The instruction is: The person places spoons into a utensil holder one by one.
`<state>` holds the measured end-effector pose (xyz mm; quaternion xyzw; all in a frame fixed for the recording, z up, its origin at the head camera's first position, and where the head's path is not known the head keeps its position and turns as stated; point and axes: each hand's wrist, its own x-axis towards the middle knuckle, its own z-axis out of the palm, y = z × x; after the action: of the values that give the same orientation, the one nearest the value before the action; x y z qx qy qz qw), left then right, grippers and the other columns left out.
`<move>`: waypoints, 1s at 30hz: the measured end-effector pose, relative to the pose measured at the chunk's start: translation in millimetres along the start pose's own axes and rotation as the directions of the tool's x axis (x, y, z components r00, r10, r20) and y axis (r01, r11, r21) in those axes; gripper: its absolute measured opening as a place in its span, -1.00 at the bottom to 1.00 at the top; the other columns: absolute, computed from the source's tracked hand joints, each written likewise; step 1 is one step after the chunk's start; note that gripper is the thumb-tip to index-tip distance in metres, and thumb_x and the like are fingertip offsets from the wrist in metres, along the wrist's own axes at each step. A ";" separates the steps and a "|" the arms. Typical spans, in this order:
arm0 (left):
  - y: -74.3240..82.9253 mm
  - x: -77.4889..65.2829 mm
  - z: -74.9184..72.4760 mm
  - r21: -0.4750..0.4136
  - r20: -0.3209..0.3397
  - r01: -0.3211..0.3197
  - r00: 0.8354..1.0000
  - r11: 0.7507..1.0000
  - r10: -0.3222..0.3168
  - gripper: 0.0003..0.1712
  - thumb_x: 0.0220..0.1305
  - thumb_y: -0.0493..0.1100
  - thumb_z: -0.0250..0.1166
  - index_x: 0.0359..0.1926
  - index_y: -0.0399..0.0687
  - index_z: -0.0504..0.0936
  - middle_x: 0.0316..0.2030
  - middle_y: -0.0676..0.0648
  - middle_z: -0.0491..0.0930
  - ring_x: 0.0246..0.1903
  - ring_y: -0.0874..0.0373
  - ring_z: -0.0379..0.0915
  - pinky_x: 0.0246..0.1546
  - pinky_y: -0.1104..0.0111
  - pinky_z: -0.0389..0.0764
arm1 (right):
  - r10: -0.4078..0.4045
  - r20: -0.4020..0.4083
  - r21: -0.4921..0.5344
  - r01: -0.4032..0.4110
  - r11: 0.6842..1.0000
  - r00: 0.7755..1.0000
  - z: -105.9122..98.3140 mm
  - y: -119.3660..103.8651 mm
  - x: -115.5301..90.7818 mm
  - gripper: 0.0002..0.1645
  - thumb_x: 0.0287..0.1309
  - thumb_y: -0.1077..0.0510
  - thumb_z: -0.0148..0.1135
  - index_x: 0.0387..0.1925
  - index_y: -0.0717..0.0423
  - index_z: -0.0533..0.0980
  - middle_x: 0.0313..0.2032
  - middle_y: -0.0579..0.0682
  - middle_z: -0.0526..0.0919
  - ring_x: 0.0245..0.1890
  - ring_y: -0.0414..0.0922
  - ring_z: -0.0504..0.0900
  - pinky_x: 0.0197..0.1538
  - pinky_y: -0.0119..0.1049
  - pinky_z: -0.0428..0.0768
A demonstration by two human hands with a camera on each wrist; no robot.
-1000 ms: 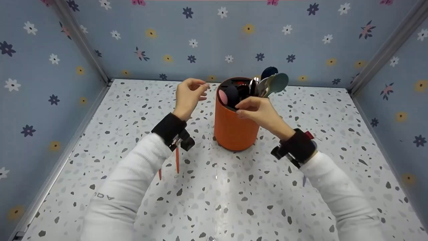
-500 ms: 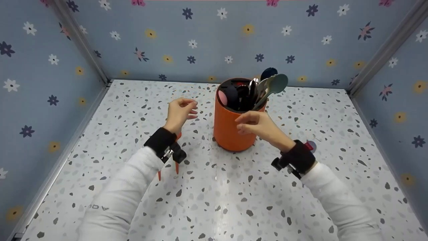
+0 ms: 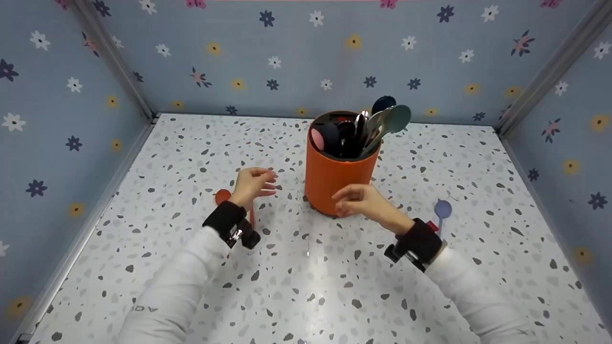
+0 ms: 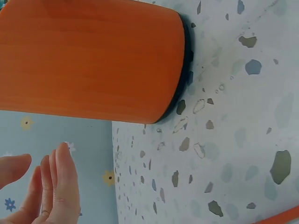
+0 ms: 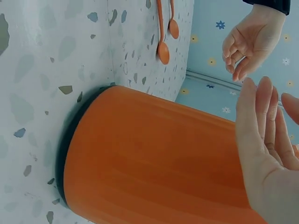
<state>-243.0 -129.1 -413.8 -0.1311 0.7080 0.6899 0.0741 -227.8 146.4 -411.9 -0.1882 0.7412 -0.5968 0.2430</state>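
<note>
An orange utensil holder [image 3: 330, 181] stands upright at mid-table. Several utensils fill it, among them a grey-green spoon [image 3: 400, 118], a dark blue utensil head [image 3: 384, 102] and a pink rounded tip [image 3: 317, 139]. My left hand [image 3: 253, 184], fingers loosely bent, hovers left of the holder with nothing in it. In front of the holder's lower right side is my right hand [image 3: 367, 205], also holding nothing, its thumb apart from the fingers. Two orange spoons, one with its bowl [image 5: 163, 52] plain in the right wrist view, lie on the table, partly hidden by my left wrist.
A purple spoon [image 3: 443, 209] lies at the right, its handle partly covered by my right wrist. The speckled white table [image 3: 306, 286] is enclosed by flowered blue panels [image 3: 296, 57] at the back and both sides.
Both hands have drawn back from the holder's rim toward the front and lower. An orange spoon bowl and the purple spoon have come into sight. The holder stays in place.
</note>
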 end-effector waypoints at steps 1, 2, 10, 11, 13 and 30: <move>-2.9 0.8 -1.8 0.008 0.000 0.007 1.000 1.000 -0.007 -0.67 0.21 -0.31 0.06 -0.04 -0.44 0.42 -0.26 -0.25 0.49 -0.55 0.21 0.51 -0.32 0.34 0.62 | 0.012 0.003 0.012 -0.012 1.000 1.000 0.5 2.3 -0.7 -0.62 0.07 0.26 0.16 -0.10 0.44 0.41 -0.23 0.35 0.54 -0.32 0.01 0.60 -0.12 -0.09 0.57; -5.9 1.8 -3.6 0.014 -0.002 0.014 1.000 1.000 -0.014 -0.67 0.21 -0.31 0.06 -0.04 -0.45 0.42 -0.29 -0.23 0.49 -0.56 0.22 0.50 -0.33 0.35 0.62 | 0.018 0.007 0.014 -0.018 1.000 1.000 0.7 5.0 -1.4 -0.61 0.07 0.26 0.16 -0.10 0.45 0.40 -0.24 0.33 0.55 -0.32 0.01 0.60 -0.12 -0.11 0.57; -29.2 12.6 -18.5 0.027 -0.050 0.083 0.995 0.996 -0.082 -0.64 0.19 -0.33 0.08 -0.04 -0.52 0.39 -0.46 -0.12 0.49 -0.62 0.24 0.46 -0.47 0.41 0.62 | 0.071 0.011 0.035 -0.071 0.997 0.997 0.4 26.2 -7.3 -0.63 0.09 0.30 0.12 -0.07 0.47 0.39 -0.31 0.14 0.60 -0.34 -0.02 0.61 -0.15 -0.17 0.59; -31.7 13.9 -21.0 0.031 -0.059 0.091 0.994 0.995 -0.089 -0.64 0.18 -0.33 0.08 -0.03 -0.52 0.39 -0.47 -0.11 0.50 -0.62 0.24 0.46 -0.46 0.40 0.63 | 0.074 0.013 0.041 -0.075 0.996 0.997 0.4 28.3 -7.8 -0.63 0.09 0.32 0.11 -0.07 0.48 0.39 -0.31 0.15 0.60 -0.34 -0.03 0.61 -0.14 -0.16 0.59; -36.6 16.6 -25.4 0.048 -0.077 0.108 0.992 0.993 -0.104 -0.63 0.18 -0.33 0.08 -0.03 -0.52 0.38 -0.47 -0.12 0.51 -0.63 0.24 0.46 -0.45 0.40 0.63 | 0.079 0.013 0.050 -0.080 0.996 0.997 0.7 32.0 -8.8 -0.65 0.10 0.33 0.09 -0.07 0.48 0.38 -0.30 0.19 0.58 -0.34 -0.05 0.61 -0.14 -0.16 0.59; -68.1 27.6 -42.4 0.334 -0.194 0.148 0.977 0.931 -0.085 -0.71 0.09 -0.30 0.12 -0.18 -0.44 0.48 -0.54 -0.19 0.58 -0.71 0.20 0.48 -0.58 0.36 0.62 | 0.095 0.017 0.086 -0.096 0.992 0.995 -1.8 49.2 -16.3 -0.61 0.09 0.31 0.11 -0.05 0.47 0.36 -0.29 0.19 0.57 -0.25 0.14 0.58 -0.12 -0.14 0.57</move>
<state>-246.5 -174.6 -485.3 -0.2186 0.8130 0.5346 0.0739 -215.0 167.8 -457.4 -0.1458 0.7213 -0.6147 0.2840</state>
